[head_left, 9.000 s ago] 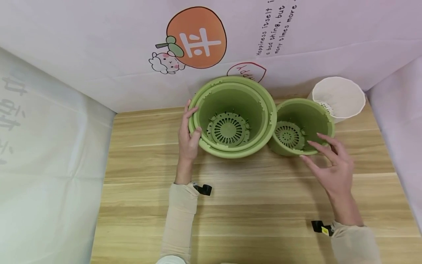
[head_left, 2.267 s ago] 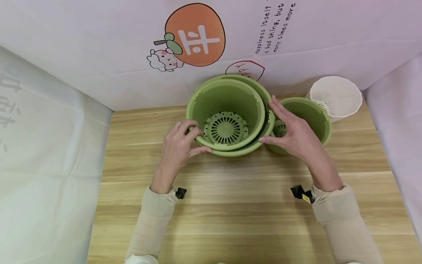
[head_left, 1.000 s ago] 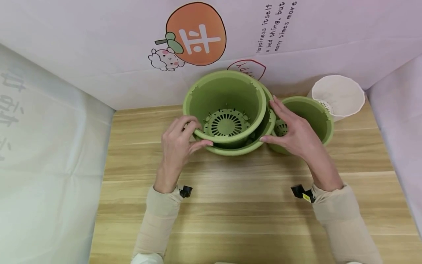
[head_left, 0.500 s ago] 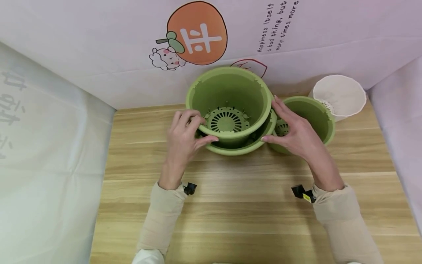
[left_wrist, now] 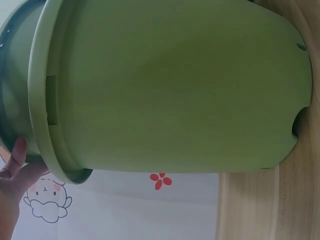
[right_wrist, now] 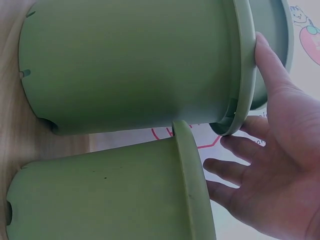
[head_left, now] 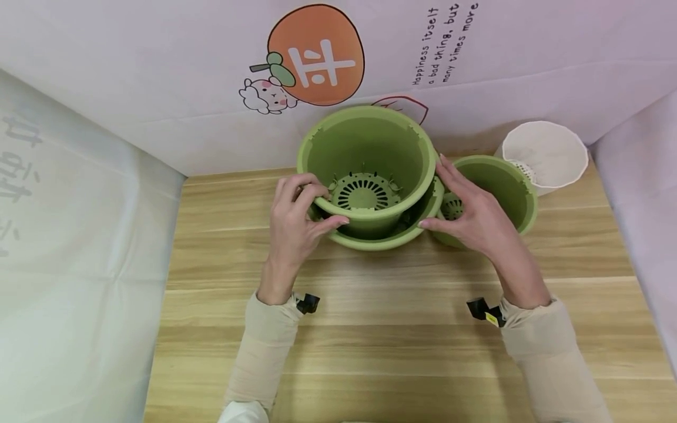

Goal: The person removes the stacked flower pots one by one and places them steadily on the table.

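Note:
In the head view, a green plastic flowerpot (head_left: 370, 141) with a slotted bottom stands partly raised inside a larger green flowerpot (head_left: 378, 242). My left hand (head_left: 295, 214) grips the inner pot's near-left rim, fingertips over the edge and thumb beneath it at the front. My right hand (head_left: 476, 214) touches the larger pot's right rim, its thumb and fingers spread apart along it. The right wrist view has the thumb against that rim and the other fingers fairly straight. The inner pot's lower part is hidden within the larger one.
A smaller green pot (head_left: 508, 202) stands just right of the nested pair, partly behind my right hand. Beyond it is a white pot (head_left: 547, 155) near the right corner. Printed cloth walls (head_left: 211, 88) border the wooden tabletop (head_left: 391, 329) at the back and sides.
My left hand has shifted from the outer rim to the inner pot, which now sits higher. My right hand has moved from the small pot to the larger pot's rim. The last half second shows little movement.

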The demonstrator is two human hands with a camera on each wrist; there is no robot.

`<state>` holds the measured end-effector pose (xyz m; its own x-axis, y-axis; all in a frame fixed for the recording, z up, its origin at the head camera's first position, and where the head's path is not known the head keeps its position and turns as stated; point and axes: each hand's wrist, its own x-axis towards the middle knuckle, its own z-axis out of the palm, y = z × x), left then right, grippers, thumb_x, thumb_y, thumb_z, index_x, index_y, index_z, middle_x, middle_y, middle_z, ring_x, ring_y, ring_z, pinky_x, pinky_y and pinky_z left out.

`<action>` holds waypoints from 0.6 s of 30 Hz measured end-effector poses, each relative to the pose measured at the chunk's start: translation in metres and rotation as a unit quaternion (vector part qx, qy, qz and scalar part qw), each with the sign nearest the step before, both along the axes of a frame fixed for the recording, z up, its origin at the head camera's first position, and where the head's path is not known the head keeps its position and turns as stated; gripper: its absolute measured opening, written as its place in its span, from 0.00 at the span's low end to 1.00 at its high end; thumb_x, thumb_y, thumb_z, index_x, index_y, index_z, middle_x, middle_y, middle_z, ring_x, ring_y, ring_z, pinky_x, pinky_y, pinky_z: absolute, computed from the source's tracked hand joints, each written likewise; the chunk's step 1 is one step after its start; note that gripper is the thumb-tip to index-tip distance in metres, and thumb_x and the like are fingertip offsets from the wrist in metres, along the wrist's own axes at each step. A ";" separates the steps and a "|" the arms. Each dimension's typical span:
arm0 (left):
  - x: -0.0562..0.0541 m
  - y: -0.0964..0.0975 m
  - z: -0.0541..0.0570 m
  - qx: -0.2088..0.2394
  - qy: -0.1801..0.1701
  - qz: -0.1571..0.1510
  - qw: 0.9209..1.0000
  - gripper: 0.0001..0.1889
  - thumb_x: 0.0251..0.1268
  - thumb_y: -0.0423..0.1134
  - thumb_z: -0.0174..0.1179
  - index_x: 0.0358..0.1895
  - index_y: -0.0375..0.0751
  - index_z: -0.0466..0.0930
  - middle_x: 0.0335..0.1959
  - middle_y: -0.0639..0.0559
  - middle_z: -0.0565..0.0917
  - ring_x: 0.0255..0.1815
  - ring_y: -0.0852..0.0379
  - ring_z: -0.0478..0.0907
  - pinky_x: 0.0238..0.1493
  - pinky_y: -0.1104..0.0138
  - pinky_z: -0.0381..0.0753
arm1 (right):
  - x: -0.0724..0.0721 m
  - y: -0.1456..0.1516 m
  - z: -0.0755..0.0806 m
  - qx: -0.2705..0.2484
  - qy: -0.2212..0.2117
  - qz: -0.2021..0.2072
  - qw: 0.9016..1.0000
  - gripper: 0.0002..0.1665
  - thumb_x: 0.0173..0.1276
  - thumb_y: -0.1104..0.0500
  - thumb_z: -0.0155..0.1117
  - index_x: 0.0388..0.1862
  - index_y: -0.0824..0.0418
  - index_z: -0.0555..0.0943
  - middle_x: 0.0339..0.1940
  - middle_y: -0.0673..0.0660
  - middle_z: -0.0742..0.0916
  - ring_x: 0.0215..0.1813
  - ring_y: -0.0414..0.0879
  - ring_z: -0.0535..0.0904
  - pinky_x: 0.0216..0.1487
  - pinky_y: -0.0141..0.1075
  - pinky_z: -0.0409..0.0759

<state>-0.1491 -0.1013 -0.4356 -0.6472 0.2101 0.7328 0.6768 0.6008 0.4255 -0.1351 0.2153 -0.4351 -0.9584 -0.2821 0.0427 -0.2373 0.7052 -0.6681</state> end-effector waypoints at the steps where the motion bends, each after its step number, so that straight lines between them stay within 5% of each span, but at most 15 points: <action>1: 0.000 0.000 0.000 0.005 0.002 0.000 1.000 0.37 0.56 0.74 0.51 0.31 0.36 0.79 0.40 0.43 0.80 0.42 0.44 0.74 0.45 0.57 0.77 | 0.000 0.000 0.000 -0.001 0.000 0.000 1.000 0.64 0.51 0.46 0.81 0.81 0.40 0.52 0.81 0.45 0.56 0.73 0.65 0.63 0.66 0.62 0.66; 18: -0.002 0.000 0.009 0.114 0.010 -0.032 0.993 0.35 0.53 0.71 0.60 0.31 0.35 0.79 0.41 0.41 0.81 0.45 0.44 0.76 0.52 0.61 0.75 | 0.000 0.000 -0.003 -0.017 0.002 -0.004 1.000 0.65 0.51 0.48 0.81 0.80 0.37 0.50 0.81 0.48 0.57 0.74 0.63 0.62 0.68 0.61 0.65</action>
